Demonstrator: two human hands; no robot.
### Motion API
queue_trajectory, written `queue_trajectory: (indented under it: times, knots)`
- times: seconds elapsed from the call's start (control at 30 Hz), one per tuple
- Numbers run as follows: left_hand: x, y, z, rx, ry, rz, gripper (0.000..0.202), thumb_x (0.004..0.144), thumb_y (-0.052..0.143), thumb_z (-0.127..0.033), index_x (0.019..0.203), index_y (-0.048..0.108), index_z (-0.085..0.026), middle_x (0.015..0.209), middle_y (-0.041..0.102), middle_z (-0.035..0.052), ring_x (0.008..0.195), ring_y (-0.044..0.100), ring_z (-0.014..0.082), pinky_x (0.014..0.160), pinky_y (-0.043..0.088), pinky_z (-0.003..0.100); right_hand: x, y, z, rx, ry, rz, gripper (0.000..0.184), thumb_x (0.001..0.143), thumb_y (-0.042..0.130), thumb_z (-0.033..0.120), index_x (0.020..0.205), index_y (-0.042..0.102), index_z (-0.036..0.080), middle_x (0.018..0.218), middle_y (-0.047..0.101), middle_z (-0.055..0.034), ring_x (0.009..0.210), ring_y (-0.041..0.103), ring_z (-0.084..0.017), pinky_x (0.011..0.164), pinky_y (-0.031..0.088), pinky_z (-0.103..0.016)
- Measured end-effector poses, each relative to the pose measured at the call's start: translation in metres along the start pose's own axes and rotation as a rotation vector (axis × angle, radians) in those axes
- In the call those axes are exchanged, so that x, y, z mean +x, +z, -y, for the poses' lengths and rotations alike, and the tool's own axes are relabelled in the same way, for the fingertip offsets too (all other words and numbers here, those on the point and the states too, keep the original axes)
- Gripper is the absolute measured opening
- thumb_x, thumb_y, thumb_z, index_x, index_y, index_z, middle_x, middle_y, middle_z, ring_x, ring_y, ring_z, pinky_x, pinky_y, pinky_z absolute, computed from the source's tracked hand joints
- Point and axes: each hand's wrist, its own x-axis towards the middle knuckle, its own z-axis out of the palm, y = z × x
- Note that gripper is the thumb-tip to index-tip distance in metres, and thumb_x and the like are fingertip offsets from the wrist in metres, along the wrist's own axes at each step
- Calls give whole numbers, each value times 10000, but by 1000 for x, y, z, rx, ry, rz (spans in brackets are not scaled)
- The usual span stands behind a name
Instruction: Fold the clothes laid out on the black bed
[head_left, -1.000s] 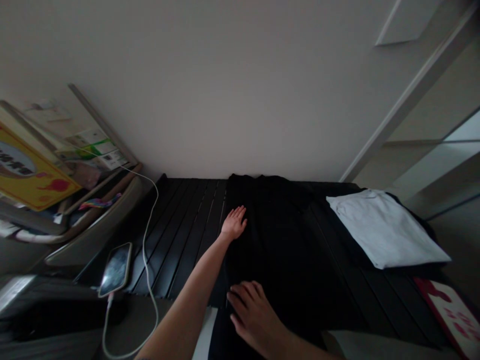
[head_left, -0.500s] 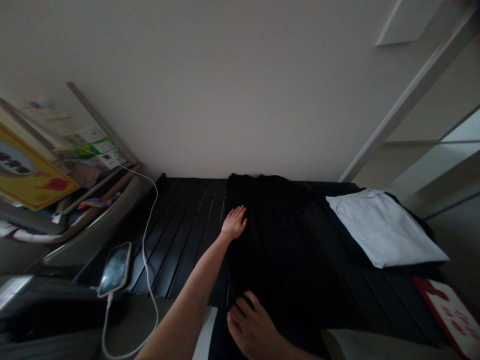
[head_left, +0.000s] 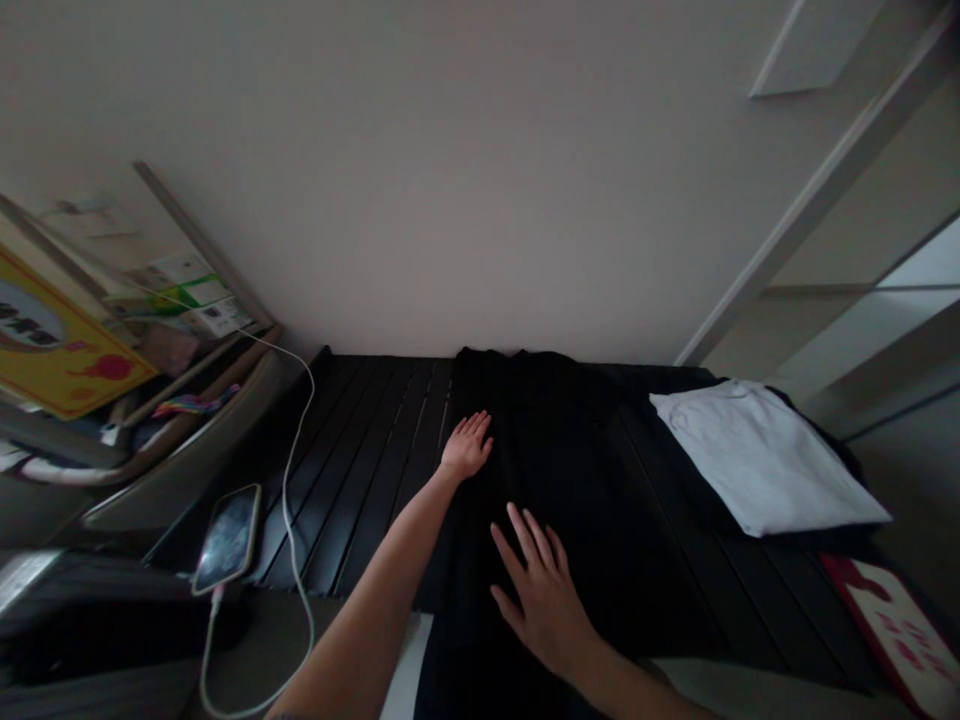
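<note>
A black garment (head_left: pixel 570 470) lies spread flat on a black slatted table (head_left: pixel 360 460) against the wall. My left hand (head_left: pixel 466 447) rests flat on the garment's left edge, fingers stretched out. My right hand (head_left: pixel 541 585) lies palm down on the near part of the garment, fingers spread and pointing away from me. Neither hand holds anything.
A folded white cloth (head_left: pixel 757 460) lies on dark fabric at the right. A phone (head_left: pixel 231 537) on a white cable (head_left: pixel 296 480) sits at the table's left corner. Boxes and a yellow sign (head_left: pixel 60 350) crowd the left; a red-and-white card (head_left: pixel 892 630) lies bottom right.
My right hand has slid from the garment's near left edge forward and to the right, and its fingers have spread. The left hand has stayed in place.
</note>
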Motion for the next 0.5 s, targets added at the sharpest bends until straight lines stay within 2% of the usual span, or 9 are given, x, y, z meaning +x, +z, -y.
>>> queue_trajectory:
  times: [0.07,0.13,0.2,0.27,0.3,0.37,0.43,0.5]
  knots:
    - [-1,-1,0,1,9,8,577,957,353,-425,1494,251,-240,1557,281,28,1438,216,197,1183,166,420,-6,6,-5,51,9,139,757,873,536,429,1514,172,255,1572,201,-136,1415,228,-344,1083,240,-606]
    - [-2,-4,0,5,24,18,610,943,376,-487,1500,229,-287,1567,253,9,1444,194,230,1178,154,464,-11,4,-7,159,-89,281,825,840,568,512,1514,162,261,1575,170,-144,1419,216,-357,1085,211,-644]
    - [-3,-7,-1,14,46,38,629,926,390,-551,1497,221,-347,1577,217,-19,1449,159,278,1168,139,517,-10,-4,-10,291,-212,389,698,862,529,541,1476,282,317,1562,246,-102,1413,248,-333,1094,185,-653]
    - [-5,-10,-1,27,69,59,648,905,402,-604,1489,219,-392,1584,187,-39,1449,119,330,1152,124,567,0,-12,-23,377,-254,396,446,927,439,484,1359,466,374,1504,392,-31,1393,314,-275,1112,155,-638]
    - [-6,-12,-1,34,79,68,656,896,406,-623,1486,217,-405,1586,180,-43,1447,103,353,1143,118,589,9,-14,-35,383,-208,345,377,949,400,445,1294,534,372,1469,446,-16,1377,346,-252,1119,155,-620]
    - [-10,-14,-1,45,97,78,669,886,407,-645,1483,206,-421,1587,176,-45,1443,85,381,1130,108,617,32,-14,-73,324,22,163,369,952,377,407,1243,581,312,1460,453,-55,1355,380,-244,1116,207,-573]
    - [-13,-17,-1,51,120,91,674,886,390,-659,1485,180,-429,1588,168,-45,1441,77,390,1124,103,627,57,-9,-123,222,350,-19,429,945,347,395,1292,550,243,1490,388,-127,1347,385,-271,1074,299,-525]
    - [-18,-21,0,53,146,104,679,888,365,-672,1486,149,-434,1591,156,-45,1441,74,389,1123,104,627,82,-3,-177,140,659,-54,513,926,361,432,1387,456,227,1526,300,-168,1366,342,-329,1049,308,-549]
